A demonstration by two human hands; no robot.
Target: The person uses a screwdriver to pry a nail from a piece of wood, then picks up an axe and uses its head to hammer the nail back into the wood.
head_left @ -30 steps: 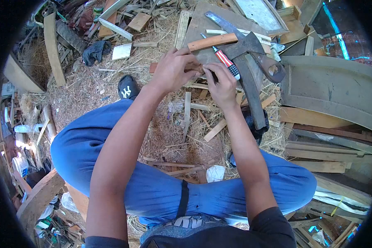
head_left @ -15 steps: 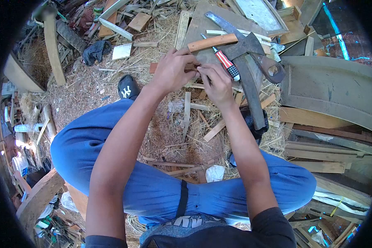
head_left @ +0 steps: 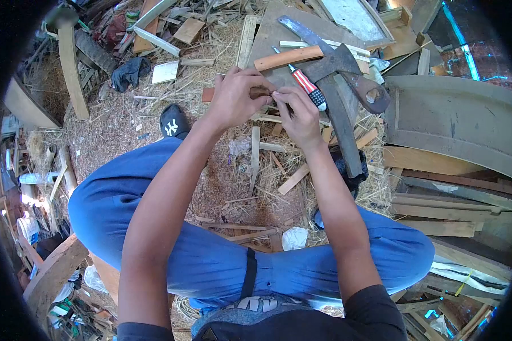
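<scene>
Both hands meet above the littered ground, fingertips almost touching. My left hand (head_left: 237, 98) is curled, thumb and fingers pinched round something too small to make out. Facing it, my right hand (head_left: 297, 115) is pinched at the same spot, and what it grips is hidden. Just beyond lies a hatchet (head_left: 324, 65) with a light wooden handle (head_left: 288, 57). Beside its head is a screwdriver with a flag-patterned grip (head_left: 309, 88). A handsaw (head_left: 371, 94) lies partly under the hatchet head, and a long dark bar (head_left: 343, 132) points toward my right knee.
A curved grey panel (head_left: 455, 119) and stacked boards (head_left: 438, 213) lie at the right. A sandal (head_left: 174, 121) is on my left foot. Between my legs are wood scraps (head_left: 294, 179) and a white plastic piece (head_left: 294, 238). A curved wooden piece (head_left: 74, 71) stands at the upper left.
The view has shifted slightly, so the tools and ground sit a little further left. Both hands stay together with their fingers pinched.
</scene>
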